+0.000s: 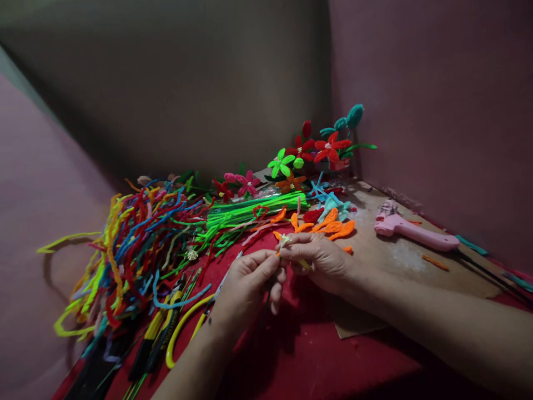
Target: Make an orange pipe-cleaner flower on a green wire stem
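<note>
My left hand is closed in a pinch around a thin dark stem, just below a pale yellow cluster of flower stamens. From the right, my right hand pinches at the same spot, its fingertips by the stamens and a small orange petal. Most of the stem is hidden by my fingers. Just beyond the right hand lie several loose orange pipe-cleaner petals. Scissors with yellow handles lie under and beside my left wrist.
At left is a heap of coloured pipe cleaners, with pliers in front. Green stems lie in a bundle at the middle. Finished flowers stand behind. A pink glue gun rests on the cardboard, its cord trailing right.
</note>
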Motion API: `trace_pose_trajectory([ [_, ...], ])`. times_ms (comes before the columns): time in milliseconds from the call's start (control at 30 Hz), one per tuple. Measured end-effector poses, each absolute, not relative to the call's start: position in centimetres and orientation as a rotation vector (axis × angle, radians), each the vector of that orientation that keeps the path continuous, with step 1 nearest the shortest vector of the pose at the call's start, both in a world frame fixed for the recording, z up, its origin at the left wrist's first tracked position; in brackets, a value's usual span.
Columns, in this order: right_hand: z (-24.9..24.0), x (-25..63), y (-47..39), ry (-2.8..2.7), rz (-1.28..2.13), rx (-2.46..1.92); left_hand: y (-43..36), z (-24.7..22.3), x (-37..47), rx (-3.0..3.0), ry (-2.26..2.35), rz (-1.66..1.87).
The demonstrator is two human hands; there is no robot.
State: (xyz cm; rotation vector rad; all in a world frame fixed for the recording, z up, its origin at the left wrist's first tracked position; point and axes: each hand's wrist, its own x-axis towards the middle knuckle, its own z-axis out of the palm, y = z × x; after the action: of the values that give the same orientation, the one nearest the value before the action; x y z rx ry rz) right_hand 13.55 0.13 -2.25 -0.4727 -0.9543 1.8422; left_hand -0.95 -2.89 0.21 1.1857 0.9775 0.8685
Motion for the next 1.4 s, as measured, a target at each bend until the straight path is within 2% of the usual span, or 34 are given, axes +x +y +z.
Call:
trace_pose_trajectory([
  [133,-2.7,13.2,0.1,-0.878,1.759,-0.554,-3.5,-0.2,-0.5,1.687,1.334,1.142],
  [233,-2.9,13.1,0.0,-0.931,1.712,-0.566,-3.7,-0.7,-0.5,1.881,1.366,1.197],
  [567,-1.5,13.8,-0.1,-0.974,1.841,-0.600,-3.4,0.7,-0.8,1.330,1.136,1.094],
  [867,-1.7,13.9,0.0,-0.968,2.006,-0.504,-2.6,0.0,-1.3,0.919,0.751,0.862],
  [967,-2.1,13.7,0.0,-0.914,1.930,-0.496,-2.9,0.3,-0.9,1.110,0.929,0.915],
  [1133,-2.5,13.2,0.0,-0.816,1.824,-0.619,-3.7,0.0,-0.5,1.749,1.426,1.209],
  [1233,-2.2,13.1,-0.3,-0.856,1.790,-0.658,-3.8,-0.5,-0.7,2.036,1.487,1.216],
  [1400,-1.8,13.4,-0.6,-1.011,1.774,-0.582,-3.9,0.2,-0.6,1.748,1.434,1.194],
])
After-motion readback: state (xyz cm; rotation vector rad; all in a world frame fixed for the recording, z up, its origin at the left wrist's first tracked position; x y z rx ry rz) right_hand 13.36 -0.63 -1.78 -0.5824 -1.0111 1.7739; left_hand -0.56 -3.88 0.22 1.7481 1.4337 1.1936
